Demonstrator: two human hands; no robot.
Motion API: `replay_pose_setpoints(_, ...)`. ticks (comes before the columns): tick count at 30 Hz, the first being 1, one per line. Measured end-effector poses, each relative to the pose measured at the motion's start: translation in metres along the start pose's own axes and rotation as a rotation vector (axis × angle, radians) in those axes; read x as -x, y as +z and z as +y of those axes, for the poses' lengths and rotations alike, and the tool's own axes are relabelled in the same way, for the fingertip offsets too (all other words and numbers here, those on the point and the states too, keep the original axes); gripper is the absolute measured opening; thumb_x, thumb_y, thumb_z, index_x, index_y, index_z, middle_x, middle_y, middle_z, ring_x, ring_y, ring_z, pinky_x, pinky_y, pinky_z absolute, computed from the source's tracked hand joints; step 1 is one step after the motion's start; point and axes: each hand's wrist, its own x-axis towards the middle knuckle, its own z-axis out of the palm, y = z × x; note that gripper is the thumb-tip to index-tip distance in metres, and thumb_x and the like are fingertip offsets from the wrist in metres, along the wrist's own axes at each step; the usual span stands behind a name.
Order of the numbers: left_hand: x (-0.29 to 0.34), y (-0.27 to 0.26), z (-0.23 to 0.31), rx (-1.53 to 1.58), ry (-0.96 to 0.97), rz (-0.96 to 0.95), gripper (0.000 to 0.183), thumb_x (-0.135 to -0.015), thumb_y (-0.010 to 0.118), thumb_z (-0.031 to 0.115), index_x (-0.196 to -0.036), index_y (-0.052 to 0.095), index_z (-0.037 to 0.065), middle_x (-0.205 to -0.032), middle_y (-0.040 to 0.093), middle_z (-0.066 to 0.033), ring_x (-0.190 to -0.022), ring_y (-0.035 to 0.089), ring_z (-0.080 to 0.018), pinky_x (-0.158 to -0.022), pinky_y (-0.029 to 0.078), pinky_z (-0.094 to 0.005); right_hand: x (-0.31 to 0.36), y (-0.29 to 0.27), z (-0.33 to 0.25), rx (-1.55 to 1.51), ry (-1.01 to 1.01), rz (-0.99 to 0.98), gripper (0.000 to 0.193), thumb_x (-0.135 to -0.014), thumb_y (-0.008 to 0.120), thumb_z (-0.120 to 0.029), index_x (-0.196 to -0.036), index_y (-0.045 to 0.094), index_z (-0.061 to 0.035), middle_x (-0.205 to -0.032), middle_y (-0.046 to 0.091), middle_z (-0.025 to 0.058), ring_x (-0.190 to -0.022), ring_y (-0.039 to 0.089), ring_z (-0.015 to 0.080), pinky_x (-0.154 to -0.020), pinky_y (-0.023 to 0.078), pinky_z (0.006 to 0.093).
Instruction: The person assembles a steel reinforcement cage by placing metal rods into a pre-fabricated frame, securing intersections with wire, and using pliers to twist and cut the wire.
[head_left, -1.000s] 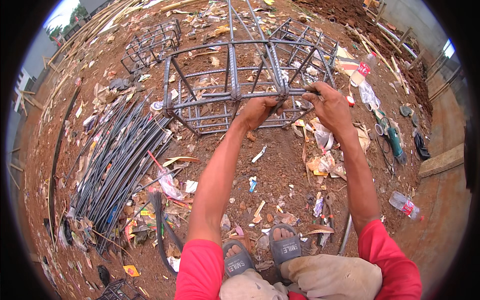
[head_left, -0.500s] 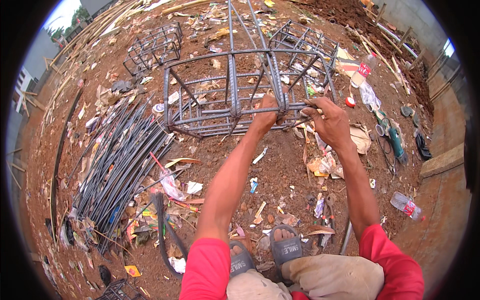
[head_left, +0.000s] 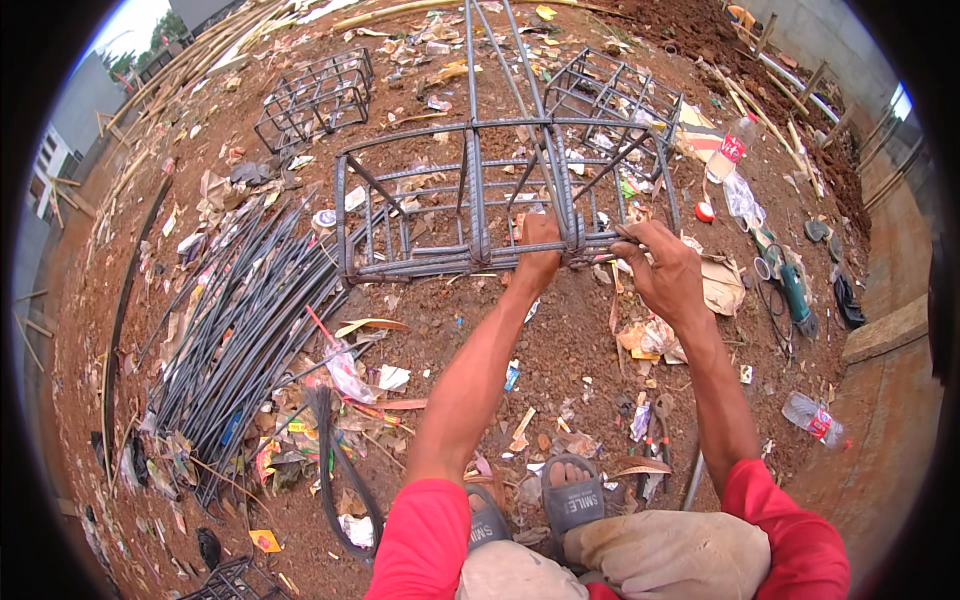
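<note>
A cage of tied steel rebar stretches across in front of me, with long upright bars running away from its middle. My left hand is wrapped around the near lower bars, just left of an upright tie point; its fingertips are hidden behind the steel. At the cage's near right corner my right hand is closed, thumb and fingers pinched by the bar ends. Whether a thin wire or the bar itself is in that pinch I cannot make out.
Two smaller rebar cages lie beyond. At left is a pile of loose rods, with a bundle of tie wire nearer me. An angle grinder, plastic bottles and pliers lie at right among litter on reddish soil.
The near lower bars of the cage look lower and closer together, and my left hand has shifted slightly right with them. My right hand stays by the corner, slightly lower in view.
</note>
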Motion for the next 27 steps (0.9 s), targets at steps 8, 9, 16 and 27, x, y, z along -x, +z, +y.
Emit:
replay_pose_setpoints(8,0.012,0.009,-0.004,0.019,-0.135,0.227,0.061,-0.104,0.043,0.051,-0.061,0.053,0.009,-0.051,0.049,0.0001,-0.040,0.044,-0.0096,-0.037,0.032,-0.0283,0.004,0.003,0.004,-0.011,0.013,0.033,0.016,-0.087,0.071,-0.023,-0.098,0.067,-0.0121,-0.089,0.068,0.0051,-0.077,0.067,0.0295,-0.069,0.049,0.0405)
replay_pose_setpoints(9,0.010,0.008,-0.005,0.020,-0.138,0.255,0.061,-0.103,0.042,0.053,-0.062,0.054,0.009,-0.052,0.050,-0.0003,-0.041,0.045,-0.0097,-0.037,0.033,-0.0287,0.002,0.004,0.005,-0.002,-0.027,0.052,0.016,-0.087,0.071,-0.022,-0.098,0.067,-0.0113,-0.089,0.068,0.0063,-0.078,0.067,0.0311,-0.065,0.050,0.0416)
replay_pose_setpoints(16,0.001,0.013,-0.014,0.011,-0.126,0.466,0.064,-0.101,0.042,0.058,-0.067,0.059,0.007,-0.054,0.051,-0.0007,-0.046,0.048,-0.0101,-0.043,0.038,-0.0271,-0.020,0.006,0.000,-0.045,0.082,0.021,0.017,-0.088,0.071,-0.017,-0.102,0.069,-0.0073,-0.096,0.070,0.0109,-0.085,0.068,0.0315,-0.071,0.051,0.0381)
replay_pose_setpoints(27,0.034,0.010,-0.005,-0.578,0.375,0.236,0.026,-0.104,0.045,0.024,-0.103,0.054,0.000,-0.081,0.056,-0.0110,-0.087,0.050,-0.0283,-0.080,0.039,-0.0445,-0.031,0.012,0.020,0.040,0.023,0.070,0.015,-0.088,0.069,-0.024,-0.098,0.066,-0.0138,-0.089,0.067,0.0072,-0.078,0.067,0.0317,-0.065,0.051,0.0418)
